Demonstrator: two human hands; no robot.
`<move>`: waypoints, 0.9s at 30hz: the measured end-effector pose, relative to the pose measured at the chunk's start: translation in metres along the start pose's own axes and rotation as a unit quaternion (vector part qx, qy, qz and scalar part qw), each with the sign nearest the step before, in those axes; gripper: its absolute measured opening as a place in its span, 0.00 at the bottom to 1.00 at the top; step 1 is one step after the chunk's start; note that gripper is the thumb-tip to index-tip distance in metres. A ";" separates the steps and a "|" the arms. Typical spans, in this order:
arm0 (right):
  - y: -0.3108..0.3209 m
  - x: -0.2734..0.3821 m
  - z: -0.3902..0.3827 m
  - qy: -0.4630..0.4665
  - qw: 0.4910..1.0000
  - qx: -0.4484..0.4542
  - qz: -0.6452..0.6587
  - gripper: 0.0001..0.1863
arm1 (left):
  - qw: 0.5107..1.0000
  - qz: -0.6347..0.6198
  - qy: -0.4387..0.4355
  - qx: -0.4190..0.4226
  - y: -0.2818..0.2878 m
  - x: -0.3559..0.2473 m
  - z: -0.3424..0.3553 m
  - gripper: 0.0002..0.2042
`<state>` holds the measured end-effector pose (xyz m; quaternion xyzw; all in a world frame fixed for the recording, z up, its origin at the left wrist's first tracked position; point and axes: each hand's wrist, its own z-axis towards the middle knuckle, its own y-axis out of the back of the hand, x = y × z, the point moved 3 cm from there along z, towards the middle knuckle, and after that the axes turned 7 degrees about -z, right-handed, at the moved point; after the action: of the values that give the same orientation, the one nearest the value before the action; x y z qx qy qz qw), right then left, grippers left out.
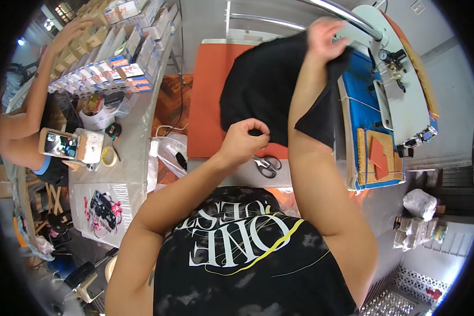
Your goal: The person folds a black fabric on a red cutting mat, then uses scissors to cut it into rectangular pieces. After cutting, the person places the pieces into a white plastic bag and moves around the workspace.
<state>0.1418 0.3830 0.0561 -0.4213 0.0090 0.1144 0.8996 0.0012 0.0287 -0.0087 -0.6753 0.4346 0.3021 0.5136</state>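
Note:
A large piece of black cloth (263,73) lies over the reddish-orange board (205,100) in front of me. At its near edge my left hand (246,139) is closed, thumb and fingertips pinching the dark fabric. My right hand (325,39) is stretched far forward over the cloth's far right part and is smeared by motion. Whether its fingers grip the fabric cannot be made out. My right forearm crosses above the cloth, and a pointed flap hangs to its right. Black-handled scissors (268,166) rest on the grey near edge below my left hand, their blades partly hidden.
Right of the board stands a press machine with a pressure gauge (385,56), a blue pad (361,84) and a metal bar (347,18) overhead. The left table carries stacked boxes (108,68), a phone (62,144) and a tape roll (109,156). Another person's arm reaches over the boxes.

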 end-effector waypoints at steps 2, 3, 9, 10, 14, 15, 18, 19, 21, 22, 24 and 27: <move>0.049 -0.039 -0.095 0.002 0.915 -0.402 0.042 0.36 | 0.999 0.008 0.042 -0.016 0.023 0.024 0.011 0.06; 0.061 -0.056 -0.131 0.016 0.867 -0.497 -0.024 0.36 | 0.997 0.008 0.066 -0.030 0.034 0.036 0.011 0.07; 0.039 -0.012 -0.148 -0.083 0.853 -0.458 -0.236 0.21 | 0.990 0.078 0.099 -0.060 0.072 0.070 -0.008 0.08; 0.029 0.002 -0.140 -0.123 0.825 -0.424 -0.352 0.18 | 0.987 0.113 0.096 -0.063 0.076 0.071 -0.013 0.08; 0.009 0.012 -0.150 -0.335 0.485 -0.131 -0.797 0.16 | 0.983 0.147 0.064 -0.094 0.080 0.076 -0.020 0.12; 0.010 0.005 -0.160 -0.344 0.387 -0.032 -0.855 0.15 | 0.984 0.133 0.059 -0.106 0.079 0.078 -0.022 0.13; 0.019 -0.020 -0.184 -0.345 0.271 0.108 -0.892 0.15 | 0.980 0.159 0.037 -0.114 0.075 0.082 -0.023 0.15; 0.024 -0.032 -0.191 -0.360 0.247 0.112 -0.893 0.15 | 0.978 0.166 0.029 -0.122 0.075 0.083 -0.024 0.15; 0.026 -0.054 -0.204 -0.339 0.172 0.146 -0.913 0.17 | 0.979 0.164 0.030 -0.120 0.078 0.086 -0.025 0.15; 0.026 -0.062 -0.209 -0.322 0.135 0.161 -0.923 0.18 | 0.981 0.155 0.023 -0.116 0.079 0.087 -0.026 0.15; 0.029 -0.072 -0.213 -0.377 0.098 0.187 -0.902 0.21 | 0.968 0.218 0.013 -0.123 0.080 0.083 -0.027 0.15; 0.031 -0.076 -0.206 -0.386 0.144 0.207 -0.888 0.18 | 0.954 0.270 -0.012 -0.127 0.073 0.070 -0.031 0.17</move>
<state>0.0781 0.2300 -0.0916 0.1616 -0.6962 -0.6213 0.3212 -0.0346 -0.0270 -0.0906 -0.5882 0.5528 0.4906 0.3282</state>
